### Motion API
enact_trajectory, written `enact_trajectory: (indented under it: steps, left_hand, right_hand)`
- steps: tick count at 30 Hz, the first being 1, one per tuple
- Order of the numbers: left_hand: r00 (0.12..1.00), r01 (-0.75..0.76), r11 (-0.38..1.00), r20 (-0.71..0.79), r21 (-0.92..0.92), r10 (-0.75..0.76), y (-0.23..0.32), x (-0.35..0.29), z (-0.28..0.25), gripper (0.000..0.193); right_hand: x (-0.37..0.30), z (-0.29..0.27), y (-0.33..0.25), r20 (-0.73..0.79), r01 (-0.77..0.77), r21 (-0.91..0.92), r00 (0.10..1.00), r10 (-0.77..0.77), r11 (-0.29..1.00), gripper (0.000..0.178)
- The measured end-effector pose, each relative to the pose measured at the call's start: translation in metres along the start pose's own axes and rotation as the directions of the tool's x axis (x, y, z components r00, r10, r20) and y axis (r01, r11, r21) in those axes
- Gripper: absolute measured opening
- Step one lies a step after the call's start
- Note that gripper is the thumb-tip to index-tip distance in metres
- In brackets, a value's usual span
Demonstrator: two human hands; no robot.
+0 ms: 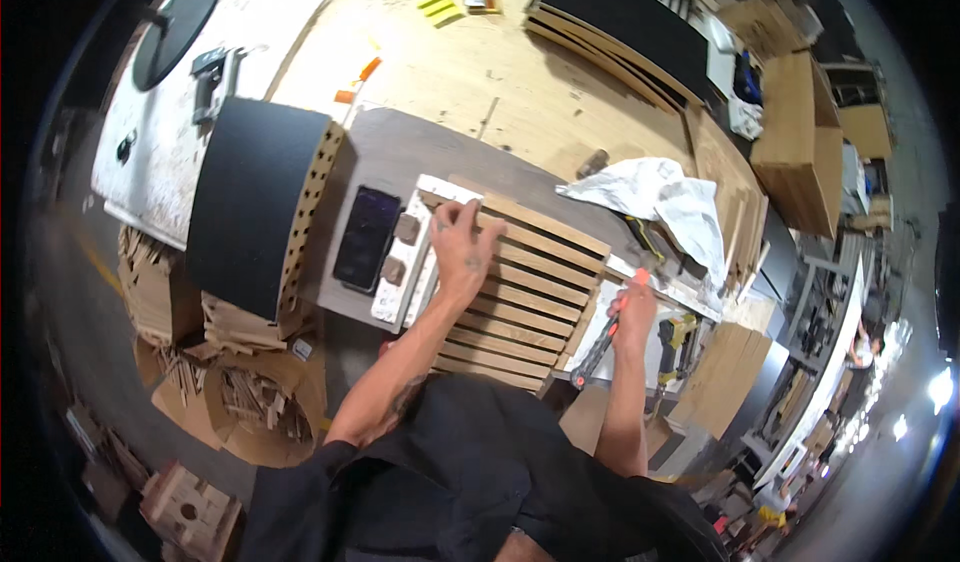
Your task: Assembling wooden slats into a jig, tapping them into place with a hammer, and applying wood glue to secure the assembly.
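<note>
My left hand (464,252) is over the left end of a slatted wooden panel (540,284). Its fingers are apart and bent down onto the end of the slats, beside a white strip (388,305); what lies under the fingertips is hidden. The panel has several parallel light-brown slats with dark gaps between them. To the right of the panel, my right hand (634,317) is closed around an orange-and-grey hand tool (597,353). One orange end shows above the fist, and the grey part points down toward me; its exact kind is unclear.
Left of the panel, a dark phone (367,239) lies near two small brown blocks (401,244). A black-topped stack of boards (262,207) stands farther left. At right are a white cloth (655,197), a yellow-and-black tool (675,347) and cardboard boxes (797,142).
</note>
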State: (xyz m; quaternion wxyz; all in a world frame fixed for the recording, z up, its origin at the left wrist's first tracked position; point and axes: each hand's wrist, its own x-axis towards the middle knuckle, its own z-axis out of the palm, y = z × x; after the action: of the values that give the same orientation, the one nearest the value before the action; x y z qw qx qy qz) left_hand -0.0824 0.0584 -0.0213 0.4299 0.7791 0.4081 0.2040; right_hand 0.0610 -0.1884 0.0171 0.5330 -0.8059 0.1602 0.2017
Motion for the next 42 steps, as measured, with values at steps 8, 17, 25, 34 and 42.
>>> enact_trajectory:
  steps: [8,17,25,34,42]
  left_hand:
    - [0.981,0.108,0.994,-0.168,0.032,-0.101,0.000,0.002,0.023,0.041]
    - [0.971,0.095,0.993,-0.213,-0.064,-0.106,0.003,0.002,0.021,0.036]
    - [0.968,0.131,0.985,-0.202,-0.112,-0.151,0.006,0.002,0.016,0.035]
    - [0.987,0.068,0.963,-0.124,-0.259,-0.103,0.003,-0.016,-0.003,0.043]
    - [0.975,0.220,0.958,-0.003,-0.186,-0.224,-0.010,-0.047,-0.017,0.047]
  right_hand:
    - [-0.008,-0.004,0.017,0.085,-0.072,0.074,0.994,0.065,0.995,0.030]
    - [-0.018,0.000,0.010,0.136,-0.100,0.058,0.987,0.091,0.993,0.020]
    - [-0.017,-0.012,0.015,-0.066,-0.108,0.326,0.988,0.136,0.939,0.017]
    - [-0.049,-0.019,0.023,0.028,-0.114,0.237,0.993,0.110,0.965,0.022]
    - [-0.059,-0.015,0.036,0.096,-0.145,0.155,0.987,0.131,0.977,0.025]
